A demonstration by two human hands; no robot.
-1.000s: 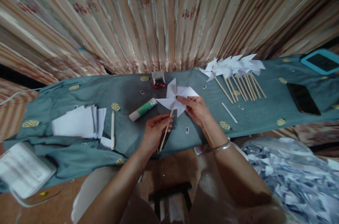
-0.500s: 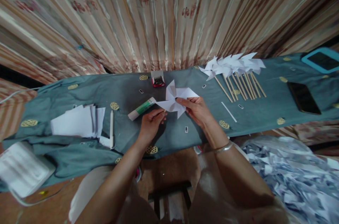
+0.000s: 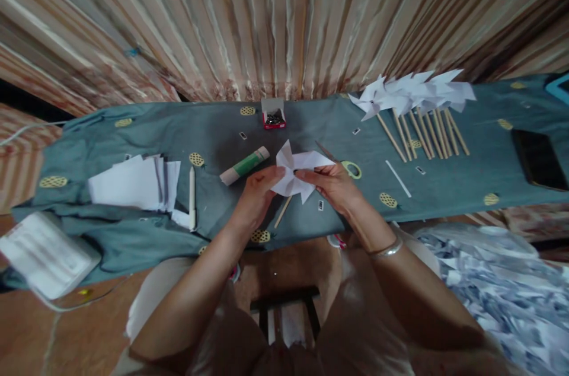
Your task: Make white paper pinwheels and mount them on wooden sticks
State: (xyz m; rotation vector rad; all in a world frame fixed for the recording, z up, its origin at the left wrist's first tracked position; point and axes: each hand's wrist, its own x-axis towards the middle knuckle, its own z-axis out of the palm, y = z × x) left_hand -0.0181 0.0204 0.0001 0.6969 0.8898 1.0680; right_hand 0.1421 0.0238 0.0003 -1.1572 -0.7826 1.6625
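Note:
A white paper pinwheel (image 3: 291, 183) is held between my two hands above the cloth. My left hand (image 3: 260, 192) pinches its left side, thumb on top near the centre. My right hand (image 3: 333, 183) grips the right side, with the thumb by the dark pin at the middle. From under the pinwheel a thin wooden stick (image 3: 283, 212) points down toward me; whether it is joined to the paper is hidden. Scissors (image 3: 351, 169) with pale green handles lie just behind my right hand. A green and white glue tube (image 3: 245, 165) rests beyond my left hand.
Finished pinwheels (image 3: 413, 94) on sticks lie in a row at the back right. A small red box of pins (image 3: 274, 121) stands at the back. Paper sheets (image 3: 127, 183) and a white pen (image 3: 192, 198) lie left, a phone (image 3: 539, 159) right. A bag of paper scraps (image 3: 502, 293) sits below.
My left hand has shifted from the stick up to the pinwheel's left side. The stick and scissors have come into sight. The view has tilted down slightly.

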